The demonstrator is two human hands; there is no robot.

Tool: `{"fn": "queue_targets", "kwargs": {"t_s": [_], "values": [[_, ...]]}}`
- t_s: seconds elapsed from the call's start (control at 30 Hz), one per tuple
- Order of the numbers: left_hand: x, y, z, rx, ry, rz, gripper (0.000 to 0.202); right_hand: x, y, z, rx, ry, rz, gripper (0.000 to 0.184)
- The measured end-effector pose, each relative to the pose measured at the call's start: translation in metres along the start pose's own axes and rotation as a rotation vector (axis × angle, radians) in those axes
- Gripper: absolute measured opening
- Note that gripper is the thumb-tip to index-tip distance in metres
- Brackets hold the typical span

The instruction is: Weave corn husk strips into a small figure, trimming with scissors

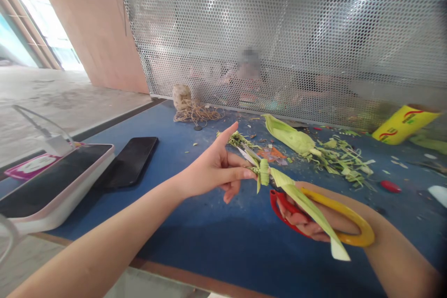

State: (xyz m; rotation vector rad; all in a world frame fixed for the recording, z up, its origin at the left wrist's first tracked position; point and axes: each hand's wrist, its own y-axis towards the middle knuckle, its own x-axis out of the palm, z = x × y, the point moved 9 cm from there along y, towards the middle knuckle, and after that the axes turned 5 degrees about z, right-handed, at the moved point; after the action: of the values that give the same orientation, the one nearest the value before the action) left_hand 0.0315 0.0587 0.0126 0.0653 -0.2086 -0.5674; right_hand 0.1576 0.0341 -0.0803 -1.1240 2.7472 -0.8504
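Green husk strip [301,198], perhaps knotted, pinched in left hand [213,171]; right hand [326,221] grips scissors [344,208].

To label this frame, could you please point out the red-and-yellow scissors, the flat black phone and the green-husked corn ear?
Red-and-yellow scissors [335,201]: head view, yellow handle loop.
Flat black phone [131,160]: head view, screen centre.
Green-husked corn ear [289,136]: head view, mid-husk.
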Motion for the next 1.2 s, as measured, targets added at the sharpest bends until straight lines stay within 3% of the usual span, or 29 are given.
{"fn": "queue_targets", "kwargs": {"t_s": [0.13,0.33,0.57,0.8,0.9,1.1,1.2], "values": [[0.001,0.0,-0.001,-0.009,-0.004,0.0,0.093,-0.003,-0.001,0.003,-0.009,-0.04,0.021,0.037],[-0.004,-0.001,-0.001,-0.012,0.021,0.044,0.092,-0.002,-0.008,-0.017,-0.177,-0.095,0.081,0.04],[-0.013,0.004,-0.003,-0.007,0.068,0.111,0.086,-0.026,0.003,-0.011,-0.071,-0.004,0.14,0.045],[-0.029,0.011,0.002,0.02,0.22,0.271,0.031,-0.04,0.006,-0.021,-0.105,-0.012,0.333,0.045],[-0.032,0.011,0.001,0.041,0.203,0.304,0.018,-0.042,0.01,-0.027,-0.144,0.003,0.39,0.049],[-0.042,0.009,-0.004,0.064,0.05,0.438,0.027,-0.037,0.005,-0.049,-0.329,-0.087,0.391,0.05],[-0.049,0.007,-0.002,0.075,0.003,0.512,0.028,-0.045,-0.003,-0.057,-0.381,-0.286,0.512,0.045]]}}
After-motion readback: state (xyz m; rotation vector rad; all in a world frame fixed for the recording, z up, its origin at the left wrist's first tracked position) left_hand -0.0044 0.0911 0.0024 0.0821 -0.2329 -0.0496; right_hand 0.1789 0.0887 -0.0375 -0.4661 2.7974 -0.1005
